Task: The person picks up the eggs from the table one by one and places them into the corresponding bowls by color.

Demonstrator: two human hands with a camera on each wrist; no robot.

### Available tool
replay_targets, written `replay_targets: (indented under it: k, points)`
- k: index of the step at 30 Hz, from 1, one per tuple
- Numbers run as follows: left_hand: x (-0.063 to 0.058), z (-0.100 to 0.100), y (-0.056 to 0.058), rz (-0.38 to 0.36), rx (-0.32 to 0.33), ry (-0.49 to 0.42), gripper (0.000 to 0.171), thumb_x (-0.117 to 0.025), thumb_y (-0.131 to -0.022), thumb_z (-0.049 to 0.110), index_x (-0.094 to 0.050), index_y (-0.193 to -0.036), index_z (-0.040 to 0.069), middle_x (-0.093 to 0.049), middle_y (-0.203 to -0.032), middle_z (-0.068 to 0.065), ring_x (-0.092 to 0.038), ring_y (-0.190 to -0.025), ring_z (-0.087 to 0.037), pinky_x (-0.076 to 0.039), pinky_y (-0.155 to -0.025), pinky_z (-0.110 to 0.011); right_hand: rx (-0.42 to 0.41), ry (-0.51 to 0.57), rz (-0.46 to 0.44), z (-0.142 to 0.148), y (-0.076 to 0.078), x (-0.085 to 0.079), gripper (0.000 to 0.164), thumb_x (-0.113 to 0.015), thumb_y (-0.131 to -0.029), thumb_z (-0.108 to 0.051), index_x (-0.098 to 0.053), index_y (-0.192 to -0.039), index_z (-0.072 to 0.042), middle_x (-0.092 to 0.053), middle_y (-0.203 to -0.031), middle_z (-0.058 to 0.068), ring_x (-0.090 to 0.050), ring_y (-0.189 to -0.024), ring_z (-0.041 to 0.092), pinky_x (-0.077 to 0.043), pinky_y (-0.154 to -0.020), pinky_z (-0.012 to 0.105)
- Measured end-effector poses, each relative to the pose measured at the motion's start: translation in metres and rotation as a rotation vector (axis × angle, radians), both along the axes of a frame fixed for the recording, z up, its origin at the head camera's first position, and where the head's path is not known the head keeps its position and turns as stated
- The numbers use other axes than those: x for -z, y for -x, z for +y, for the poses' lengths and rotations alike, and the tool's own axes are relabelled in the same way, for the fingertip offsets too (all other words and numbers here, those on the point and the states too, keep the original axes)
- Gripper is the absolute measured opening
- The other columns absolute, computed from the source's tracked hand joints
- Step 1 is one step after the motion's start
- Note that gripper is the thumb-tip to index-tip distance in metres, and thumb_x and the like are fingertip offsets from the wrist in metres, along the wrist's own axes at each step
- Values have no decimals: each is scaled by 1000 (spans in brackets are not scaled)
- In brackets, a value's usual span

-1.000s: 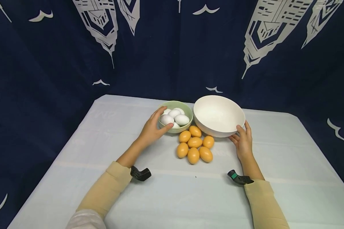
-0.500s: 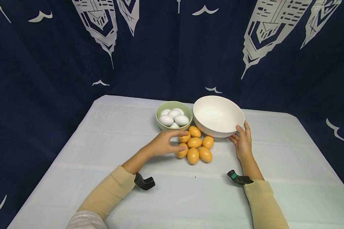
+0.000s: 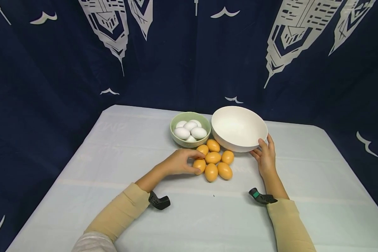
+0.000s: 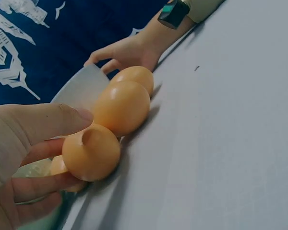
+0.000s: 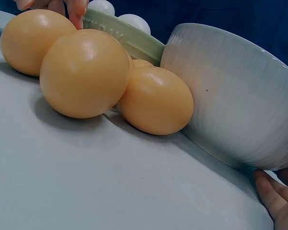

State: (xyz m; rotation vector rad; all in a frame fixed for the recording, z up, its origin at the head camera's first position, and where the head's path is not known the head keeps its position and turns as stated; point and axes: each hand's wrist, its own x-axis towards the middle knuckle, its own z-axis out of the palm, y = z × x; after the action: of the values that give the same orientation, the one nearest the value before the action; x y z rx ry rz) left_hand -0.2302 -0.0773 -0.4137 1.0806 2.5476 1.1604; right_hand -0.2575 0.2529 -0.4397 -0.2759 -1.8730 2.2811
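My left hand [image 3: 179,162] reaches the leftmost orange-brown egg [image 3: 199,167] of a cluster on the table, thumb on the near side and fingers on the far side. In the left wrist view its thumb and fingertips pinch that egg [image 4: 92,155]. Several more brown eggs [image 3: 212,158] lie close together to its right. My right hand [image 3: 266,159] grips a large white bowl [image 3: 239,126] at its right side, thumb at the rim and fingers beneath; nothing lies in the bowl's visible inside. A small green bowl [image 3: 177,140] with several white eggs [image 3: 198,132] stands beside it on the left.
A white cloth [image 3: 189,220] covers the table, whose far edge runs just behind the bowls. A dark blue curtain [image 3: 182,63] with white prints hangs behind. Black devices [image 3: 159,201] sit at both wrists.
My left hand has left the green bowl's rim, come down toward the viewer to the brown eggs and closed on the leftmost one. The right hand stays on the white bowl.
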Motion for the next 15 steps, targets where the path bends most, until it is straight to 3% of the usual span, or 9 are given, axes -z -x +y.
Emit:
replay_targets:
  k: [9, 15]
  points:
    - [6, 4, -2, 38, -4, 40, 47, -82, -80, 20, -66, -123, 13, -65, -118, 2, -56, -93, -11, -46, -83, -27, 9, -18, 6, 1, 0, 2, 70, -51, -100, -39, -12, -157, -27, -30, -147, 18, -64, -92, 8, -52, -79, 19]
    - [11, 6, -1, 88, 2, 48, 45, -81, -80, 20, -66, -123, 14, -63, -123, 1, -56, -107, -11, -45, -92, -29, 6, -21, 5, 0, -1, 2, 69, -50, -101, -40, -13, -157, -28, -30, -147, 17, -63, -93, 9, -52, -79, 19]
